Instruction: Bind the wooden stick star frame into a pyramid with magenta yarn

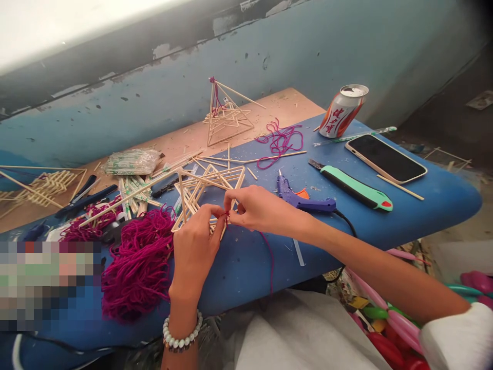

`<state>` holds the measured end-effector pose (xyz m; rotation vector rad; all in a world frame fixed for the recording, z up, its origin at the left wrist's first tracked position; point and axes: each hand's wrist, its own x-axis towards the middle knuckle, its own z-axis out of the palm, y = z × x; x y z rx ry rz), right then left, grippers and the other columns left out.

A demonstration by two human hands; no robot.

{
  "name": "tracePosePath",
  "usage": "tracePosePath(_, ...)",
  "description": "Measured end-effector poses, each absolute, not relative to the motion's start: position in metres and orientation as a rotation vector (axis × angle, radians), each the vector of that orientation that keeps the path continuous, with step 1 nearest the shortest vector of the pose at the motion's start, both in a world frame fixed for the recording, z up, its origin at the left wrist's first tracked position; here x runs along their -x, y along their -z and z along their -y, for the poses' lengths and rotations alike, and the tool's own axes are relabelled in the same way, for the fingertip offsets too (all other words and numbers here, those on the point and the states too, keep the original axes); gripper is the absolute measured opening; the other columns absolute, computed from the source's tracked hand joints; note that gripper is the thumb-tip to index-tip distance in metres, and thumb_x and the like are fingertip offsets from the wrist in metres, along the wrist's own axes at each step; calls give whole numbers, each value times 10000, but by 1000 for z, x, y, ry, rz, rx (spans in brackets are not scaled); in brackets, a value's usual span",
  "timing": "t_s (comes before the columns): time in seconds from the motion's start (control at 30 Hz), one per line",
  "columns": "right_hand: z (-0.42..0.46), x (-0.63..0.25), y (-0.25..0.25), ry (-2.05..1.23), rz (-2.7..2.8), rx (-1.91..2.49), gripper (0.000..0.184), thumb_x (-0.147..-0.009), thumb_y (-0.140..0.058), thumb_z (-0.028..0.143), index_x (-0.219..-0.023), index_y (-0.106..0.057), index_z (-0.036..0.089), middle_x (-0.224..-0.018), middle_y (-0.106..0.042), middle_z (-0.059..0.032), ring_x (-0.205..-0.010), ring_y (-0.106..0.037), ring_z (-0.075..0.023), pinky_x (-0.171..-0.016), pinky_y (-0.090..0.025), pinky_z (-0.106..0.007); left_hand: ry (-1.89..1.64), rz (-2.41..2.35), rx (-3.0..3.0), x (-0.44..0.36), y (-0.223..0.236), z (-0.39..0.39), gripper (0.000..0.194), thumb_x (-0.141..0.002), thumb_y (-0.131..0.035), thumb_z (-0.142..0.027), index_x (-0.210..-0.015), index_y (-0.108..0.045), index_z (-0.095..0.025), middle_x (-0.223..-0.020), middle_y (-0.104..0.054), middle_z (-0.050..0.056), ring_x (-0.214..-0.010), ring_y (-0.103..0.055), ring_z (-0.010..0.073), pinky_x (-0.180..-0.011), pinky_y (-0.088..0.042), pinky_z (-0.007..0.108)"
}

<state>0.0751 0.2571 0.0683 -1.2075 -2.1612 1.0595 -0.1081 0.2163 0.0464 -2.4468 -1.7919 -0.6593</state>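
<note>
My left hand (198,241) and my right hand (256,208) meet over the near corner of a flat frame of thin wooden sticks (206,187) lying on the blue board (423,205). Both pinch a strand of magenta yarn (269,254) at that corner; the strand trails down off the board's front edge. A big tangle of the same yarn (140,259) lies just left of my left hand. A blue hot glue gun (302,198) rests right behind my right hand, its black cord running off the edge.
A finished stick pyramid (227,115) stands at the back by the wall. A loose yarn piece (279,141), a green utility knife (356,187), a phone (385,156) and a drink can (342,110) lie to the right. Packs of sticks (133,162) and pliers (87,198) lie left.
</note>
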Motion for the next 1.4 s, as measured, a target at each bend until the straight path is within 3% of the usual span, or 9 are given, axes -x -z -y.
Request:
tracePosePath(0.2, -251, -72, -66, -643, 2292, 1351, 151, -846, -533, 186, -965, -626, 179, -581, -552, 23, -482, -347, -102, -542, -182, -264, 659, 1814, 2455, 108, -47, -217, 109, -958, -594, -303, -925, -644, -212, -632, -599, -34, -567, -589, 148, -567, -319, 265)
tracePosePath(0.3, -249, -73, -65, -504, 2348, 1327, 214, -897, -473, 190, -1062, -609, 171, -594, -560, 7, -493, -364, -122, -555, -175, -277, 663, 1807, 2467, 108, -47, -216, 94, -952, -602, -294, -932, -644, -212, -645, -598, -34, -577, -591, 146, -579, -331, 263)
tracePosePath(0.43, -249, -80, -65, -512, 2381, 1257, 272, -959, -415, 201, -1133, -621, 174, -572, -537, 10, -528, -421, -135, -591, -210, -271, 669, 1801, 2467, 108, -47, -214, 76, -950, -604, -280, -939, -645, -216, -659, -597, -35, -596, -597, 145, -589, -337, 265)
tracePosePath(0.7, -263, -82, -63, -696, 2402, 1149, 219, -939, -503, 189, -1025, -705, 193, -586, -564, 25, -522, -397, -97, -591, -221, -245, 650, 1796, 2461, 108, -48, -214, 112, -970, -564, -283, -939, -641, -208, -664, -606, -29, -593, -604, 144, -576, -331, 269)
tracePosePath(0.9, -260, -77, -63, -111, 2678, 1132, 259, -1031, -360, 228, -1127, -588, 149, -703, -647, -41, -569, -538, -143, -554, -154, -287, 660, 1834, 2465, 108, -49, -214, 106, -957, -571, -290, -943, -645, -215, -655, -608, -24, -576, -587, 151, -572, -319, 269)
tracePosePath(1.1, -259, -81, -61, 197, 2797, 981, 303, -1068, -252, 198, -1238, -502, 184, -857, -656, -50, -678, -626, -143, -536, -147, -295, 722, 2000, 2403, 102, -54, -215, 137, -928, -604, -347, -915, -651, -219, -647, -601, -37, -544, -546, 137, -561, -317, 256)
tracePosePath(1.27, -261, -84, -59, 169, 2761, 921, 301, -1066, -286, 208, -1258, -519, 206, -883, -664, -35, -685, -608, -123, -531, -131, -302, 833, 2023, 2345, 96, -55, -215, 194, -934, -598, -366, -851, -653, -200, -719, -638, -17, -561, -543, 119, -561, -318, 254)
tracePosePath(1.4, -256, -81, -52, 9, 2564, 1091, 301, -1062, -307, 272, -1133, -581, 171, -820, -674, -35, -678, -600, -120, -538, -141, -299, 972, 2097, 2316, 94, -56, -215, 193, -941, -577, -369, -908, -679, -208, -710, -644, -19, -557, -548, 114, -581, -360, 243)
